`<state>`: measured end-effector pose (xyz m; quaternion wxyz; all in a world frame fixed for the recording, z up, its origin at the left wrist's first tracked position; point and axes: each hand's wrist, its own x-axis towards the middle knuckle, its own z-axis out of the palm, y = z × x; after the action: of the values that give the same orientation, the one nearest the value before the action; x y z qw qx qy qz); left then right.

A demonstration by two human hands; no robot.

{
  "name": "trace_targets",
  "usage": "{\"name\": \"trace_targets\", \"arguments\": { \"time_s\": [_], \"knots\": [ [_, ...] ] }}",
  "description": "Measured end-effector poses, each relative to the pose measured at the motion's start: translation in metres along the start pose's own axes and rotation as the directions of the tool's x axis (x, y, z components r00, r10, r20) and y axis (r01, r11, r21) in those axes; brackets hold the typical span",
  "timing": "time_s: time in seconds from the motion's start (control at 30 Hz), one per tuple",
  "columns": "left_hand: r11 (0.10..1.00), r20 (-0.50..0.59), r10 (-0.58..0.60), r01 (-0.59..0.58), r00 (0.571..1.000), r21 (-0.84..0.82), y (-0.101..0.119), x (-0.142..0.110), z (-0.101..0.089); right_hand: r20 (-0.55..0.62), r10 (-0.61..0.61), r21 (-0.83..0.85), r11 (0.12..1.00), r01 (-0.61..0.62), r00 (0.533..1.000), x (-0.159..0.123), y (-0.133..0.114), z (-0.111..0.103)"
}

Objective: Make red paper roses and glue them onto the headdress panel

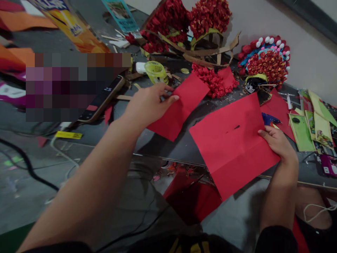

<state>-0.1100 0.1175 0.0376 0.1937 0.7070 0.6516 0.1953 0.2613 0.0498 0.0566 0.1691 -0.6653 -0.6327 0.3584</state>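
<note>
A large red sheet of paper (231, 140) with a fold line and a small dark mark is gripped at its right edge by my right hand (276, 140), thumb on top. The sheet is tilted over the table's front edge. My left hand (154, 105) lies over a smaller red paper piece (188, 105), its thumb and fingers loosely apart; whether they press on the paper is hard to see. Just beyond that piece are a cluster of red crumpled-paper petals (218, 84) and a yellow-green tape roll (156, 72). A blue glue gun (271, 119) is partly hidden behind the large sheet.
Red flower-like decorations (210, 17) and a round beaded one (271, 59) stand at the back. A phone (104, 98) and an orange drink package (76, 28) are at left. Green card pieces (301, 131) lie right. More red paper (193, 196) sits below the edge; cables (28, 165) hang left.
</note>
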Motion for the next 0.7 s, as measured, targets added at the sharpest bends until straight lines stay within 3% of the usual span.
{"name": "trace_targets", "arguments": {
  "time_s": [0.07, 0.13, 0.2, 0.27, 0.33, 0.4, 0.5, 0.6, 0.7],
  "knots": [
    [0.997, -0.037, 0.068, -0.070, 0.997, -0.046, 0.004, -0.001, 0.005, 0.035, -0.048, -0.033, 0.998, 0.049, 0.998, 0.002, -0.007, 0.008],
    [0.970, -0.076, 0.123, -0.137, 0.989, -0.202, 0.012, -0.004, 0.011, 0.097, -0.091, -0.057, 0.994, 0.096, 0.991, 0.003, -0.017, 0.019],
    [0.867, 0.024, 0.196, -0.162, 0.980, -0.471, 0.024, -0.008, 0.018, 0.192, -0.114, -0.056, 0.990, 0.127, 0.975, 0.003, -0.029, 0.031],
    [0.745, 0.167, 0.291, -0.113, 0.942, -0.658, 0.035, -0.013, 0.023, 0.282, -0.141, -0.057, 0.985, 0.164, 0.949, 0.002, -0.040, 0.042],
    [0.727, 0.254, 0.367, -0.106, 0.895, -0.678, 0.045, -0.018, 0.028, 0.348, -0.179, -0.062, 0.975, 0.213, 0.920, 0.002, -0.048, 0.052],
    [0.765, 0.312, 0.410, -0.137, 0.857, -0.629, 0.051, -0.020, 0.031, 0.394, -0.207, -0.071, 0.964, 0.254, 0.896, 0.001, -0.053, 0.058],
    [0.779, 0.373, 0.444, -0.146, 0.815, -0.609, 0.054, -0.021, 0.037, 0.385, -0.223, -0.157, 0.940, 0.302, 0.896, 0.000, -0.057, 0.063],
    [0.755, 0.342, 0.443, -0.139, 0.829, -0.641, 0.055, -0.021, 0.046, 0.272, -0.271, -0.268, 0.900, 0.343, 0.923, -0.002, -0.060, 0.067],
    [0.736, 0.298, 0.449, -0.160, 0.842, -0.658, 0.056, -0.022, 0.052, 0.220, -0.328, -0.226, 0.899, 0.375, 0.919, -0.002, -0.064, 0.070]
  ]
}}
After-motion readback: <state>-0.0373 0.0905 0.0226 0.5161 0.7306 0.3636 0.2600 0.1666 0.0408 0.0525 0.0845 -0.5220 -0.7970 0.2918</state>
